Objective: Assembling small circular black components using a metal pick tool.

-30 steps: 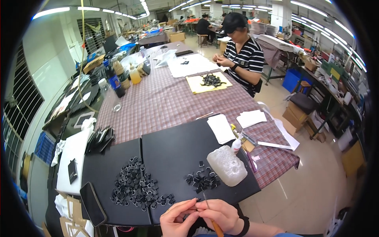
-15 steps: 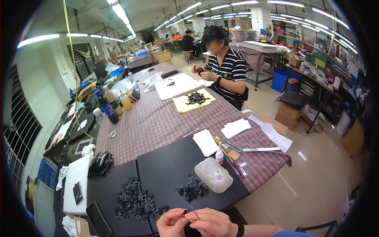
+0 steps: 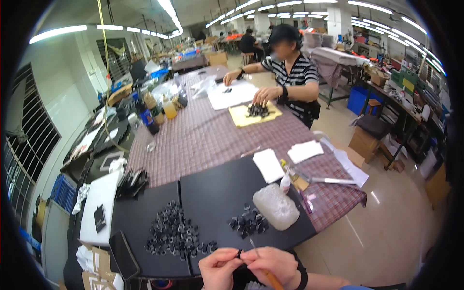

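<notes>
At the near edge of the black work board (image 3: 212, 193), my two hands meet. My left hand (image 3: 218, 268) pinches a small black piece (image 3: 239, 253) between thumb and fingertips. Against that same piece my right hand (image 3: 280, 266) is closed round a thin metal-tipped tool with a wooden handle (image 3: 274, 280); its tip points up and away. Beyond my left hand spreads a large pile of small black loops with pale edges (image 3: 171, 234). A smaller heap of flat black pieces (image 3: 248, 222) lies beyond my right hand.
A translucent lumpy block (image 3: 276, 207) and a small white bottle (image 3: 285, 182) stand right of the heap. A phone (image 3: 124, 255) lies at left. Across the checkered cloth (image 3: 181, 145), a co-worker (image 3: 290, 72) sits by a yellow sheet (image 3: 237, 116) with black pieces. Bottles (image 3: 147, 118) stand far left.
The whole view has shifted, moving the scene rightward. My hands keep hold of the piece and tool. The co-worker's hands have parted, one reaching to the black pieces, the other to the white sheet.
</notes>
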Motion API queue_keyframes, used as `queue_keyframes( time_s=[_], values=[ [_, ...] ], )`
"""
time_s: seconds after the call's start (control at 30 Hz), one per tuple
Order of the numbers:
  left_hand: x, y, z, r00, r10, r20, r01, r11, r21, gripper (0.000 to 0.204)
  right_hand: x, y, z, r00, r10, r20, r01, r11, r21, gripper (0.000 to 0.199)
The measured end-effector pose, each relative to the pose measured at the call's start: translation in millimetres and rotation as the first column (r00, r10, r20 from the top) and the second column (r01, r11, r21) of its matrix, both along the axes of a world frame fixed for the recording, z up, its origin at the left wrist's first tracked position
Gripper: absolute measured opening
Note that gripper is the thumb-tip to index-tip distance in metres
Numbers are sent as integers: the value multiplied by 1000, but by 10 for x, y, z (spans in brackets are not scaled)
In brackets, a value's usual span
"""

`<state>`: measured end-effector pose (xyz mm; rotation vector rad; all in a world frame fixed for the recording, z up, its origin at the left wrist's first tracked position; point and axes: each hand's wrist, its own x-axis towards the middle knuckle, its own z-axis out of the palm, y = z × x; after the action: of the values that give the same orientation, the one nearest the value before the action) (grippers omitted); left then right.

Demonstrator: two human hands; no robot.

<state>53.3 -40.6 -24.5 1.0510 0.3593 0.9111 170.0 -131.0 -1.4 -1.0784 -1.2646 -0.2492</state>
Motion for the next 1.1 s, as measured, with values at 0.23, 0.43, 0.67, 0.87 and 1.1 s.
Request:
queue_keyframes(
  time_s=[0.23,0.43,0.67,0.87,1.1],
  values=[
    [-60,60,68,997,-53,60,54,998,-19,26,-9,14,38,993,53,-103,-66,990,-128,18],
    [-47,50,78,982,-124,144,143,981,-130,26,-22,-19,65,989,71,-132,-94,979,-183,19],
    [-95,135,13,953,-258,157,274,957,-94,26,-7,12,103,752,166,-638,-331,932,-148,15],
    [-42,81,75,983,-179,34,181,981,-63,20,46,-7,103,928,30,-372,-143,950,-279,21],
    [-44,33,132,990,-130,50,134,988,-78,22,-22,14,113,948,-46,-314,-25,975,-219,24]
  ],
)
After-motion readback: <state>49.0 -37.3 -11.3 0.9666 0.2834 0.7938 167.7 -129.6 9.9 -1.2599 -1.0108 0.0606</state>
